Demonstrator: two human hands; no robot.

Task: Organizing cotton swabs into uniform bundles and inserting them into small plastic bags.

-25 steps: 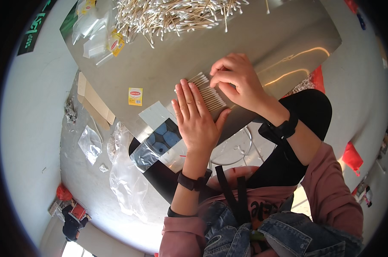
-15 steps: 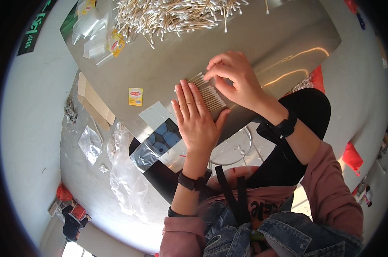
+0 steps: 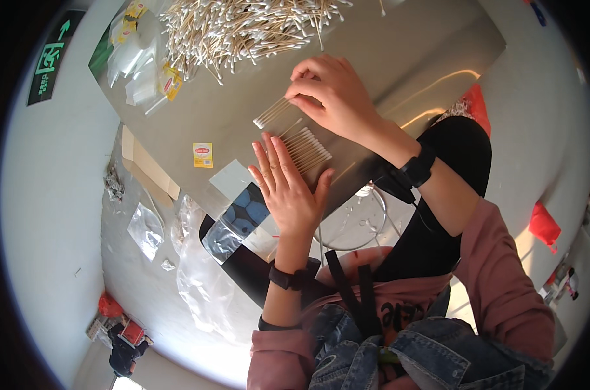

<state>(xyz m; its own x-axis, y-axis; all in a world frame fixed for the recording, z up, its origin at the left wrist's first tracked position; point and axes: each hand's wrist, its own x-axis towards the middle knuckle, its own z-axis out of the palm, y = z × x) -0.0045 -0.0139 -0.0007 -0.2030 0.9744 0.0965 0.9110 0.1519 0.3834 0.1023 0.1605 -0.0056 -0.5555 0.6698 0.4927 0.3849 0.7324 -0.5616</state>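
My left hand (image 3: pixel 290 195) lies flat with fingers stretched out, its fingertips over one end of a neat row of cotton swabs (image 3: pixel 308 146) on the metal tabletop. Just beyond it, my right hand (image 3: pixel 334 97) pinches the far ends of a small bunch of cotton swabs (image 3: pixel 271 114), set side by side and apart from the row. A single swab lies between the bunch and the row. Farther off rises a big loose heap of cotton swabs (image 3: pixel 243 32). My left palm hides part of the row.
Clear plastic bags with yellow labels (image 3: pixel 170 81) lie at the tabletop's far left. A yellow card (image 3: pixel 202 155) and a translucent sheet (image 3: pixel 232 179) lie left of my hand. Crumpled plastic (image 3: pixel 201 286) and cardboard (image 3: pixel 145 166) are beyond the left edge. Another person (image 3: pixel 126 354) is in the background.
My right hand has moved away and to the left, with a small bunch of swabs now separated from the row. My left hand has slid slightly back toward me.
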